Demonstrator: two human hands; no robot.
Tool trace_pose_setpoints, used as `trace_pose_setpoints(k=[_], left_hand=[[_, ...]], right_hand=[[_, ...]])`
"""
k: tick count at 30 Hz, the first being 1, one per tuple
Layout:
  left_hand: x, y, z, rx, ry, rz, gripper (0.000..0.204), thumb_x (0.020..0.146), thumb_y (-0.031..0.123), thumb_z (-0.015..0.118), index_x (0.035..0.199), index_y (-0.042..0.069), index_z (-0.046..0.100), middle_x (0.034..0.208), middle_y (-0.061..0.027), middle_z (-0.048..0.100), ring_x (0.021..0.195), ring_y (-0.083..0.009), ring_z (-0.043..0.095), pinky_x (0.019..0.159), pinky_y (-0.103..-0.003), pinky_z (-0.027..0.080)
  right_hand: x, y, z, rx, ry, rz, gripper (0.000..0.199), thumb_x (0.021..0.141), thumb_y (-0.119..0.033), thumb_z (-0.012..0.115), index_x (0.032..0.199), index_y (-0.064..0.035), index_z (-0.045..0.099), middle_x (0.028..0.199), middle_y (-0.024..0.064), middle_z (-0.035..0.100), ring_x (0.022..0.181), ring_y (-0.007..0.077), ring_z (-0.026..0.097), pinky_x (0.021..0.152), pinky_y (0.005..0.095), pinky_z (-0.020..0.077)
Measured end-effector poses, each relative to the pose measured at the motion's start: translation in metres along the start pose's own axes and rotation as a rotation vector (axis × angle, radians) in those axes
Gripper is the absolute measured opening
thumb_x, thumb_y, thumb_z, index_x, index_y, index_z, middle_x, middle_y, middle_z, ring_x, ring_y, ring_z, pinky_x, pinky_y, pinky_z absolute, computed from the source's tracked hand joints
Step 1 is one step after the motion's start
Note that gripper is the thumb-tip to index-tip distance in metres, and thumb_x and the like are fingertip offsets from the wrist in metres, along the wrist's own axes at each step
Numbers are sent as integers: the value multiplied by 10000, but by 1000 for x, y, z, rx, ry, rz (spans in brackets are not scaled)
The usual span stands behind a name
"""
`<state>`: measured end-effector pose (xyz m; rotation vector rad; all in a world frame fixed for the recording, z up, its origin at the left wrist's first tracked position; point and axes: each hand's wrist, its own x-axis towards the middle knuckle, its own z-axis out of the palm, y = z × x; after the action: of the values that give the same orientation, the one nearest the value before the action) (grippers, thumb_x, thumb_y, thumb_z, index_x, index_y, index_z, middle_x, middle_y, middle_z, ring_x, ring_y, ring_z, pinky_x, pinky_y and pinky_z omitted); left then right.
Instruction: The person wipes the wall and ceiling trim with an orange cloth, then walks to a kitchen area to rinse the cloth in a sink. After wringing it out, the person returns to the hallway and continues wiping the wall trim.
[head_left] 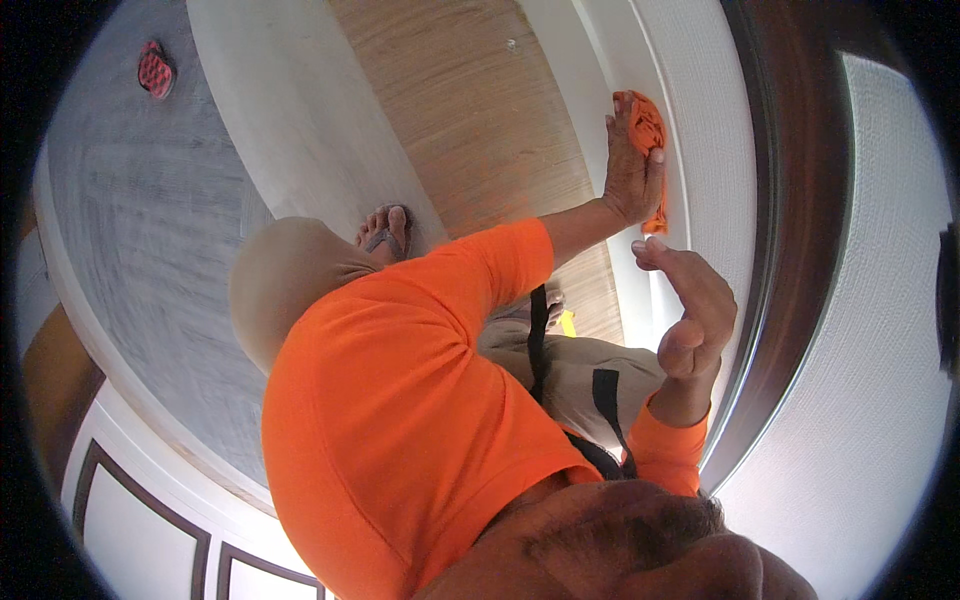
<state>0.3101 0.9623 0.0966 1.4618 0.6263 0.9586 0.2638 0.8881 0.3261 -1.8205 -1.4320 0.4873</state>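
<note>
My left hand (632,178) reaches out from the orange sleeve and presses a crumpled orange cloth (649,122) against a white painted board (684,130). Part of the cloth pokes out below the palm, near the wrist; the rest bunches beside the fingers. Closer to my body, my right hand (702,305) is raised near the same white surface. Its fingers are loosely bent, with the thumb apart from them, and nothing shows in it. A small gap separates its fingertips from the lower end of the cloth.
Dark brown wooden trim (805,180) runs along a textured white wall (890,400) on the right. Wood-look planks (470,110) and a grey floor (140,230) lie left. My sandalled foot (387,232) rests there. A red slipper (155,70) lies far left, and a yellow object (568,323) shows near my knee.
</note>
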Motion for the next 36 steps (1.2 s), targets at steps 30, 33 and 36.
trace_pose_setpoints(k=[30,33,36], left_hand=[[150,7,-41,40,303,56,593,1086,458,277,1359,-25,484,1368,-235,528,1329,-409,455,1133,-530,277],[141,12,-40,-35,255,-1,622,1082,486,269,1374,-24,472,1399,-232,509,1325,-415,457,1130,-537,275],[208,25,-64,49,326,-129,675,1072,535,241,1391,-17,462,1424,-235,487,1334,-428,444,1132,-548,267]], right_hand=[[-18,3,-9,12,-18,95,686,1008,-575,454,1184,47,682,992,208,733,809,328,730,712,381,553],[-15,9,-7,9,-41,61,682,1012,-570,450,1188,47,680,989,212,732,792,330,725,697,383,545],[-12,2,-5,7,-62,48,678,1014,-566,449,1191,46,680,979,213,730,780,331,720,685,384,537]])
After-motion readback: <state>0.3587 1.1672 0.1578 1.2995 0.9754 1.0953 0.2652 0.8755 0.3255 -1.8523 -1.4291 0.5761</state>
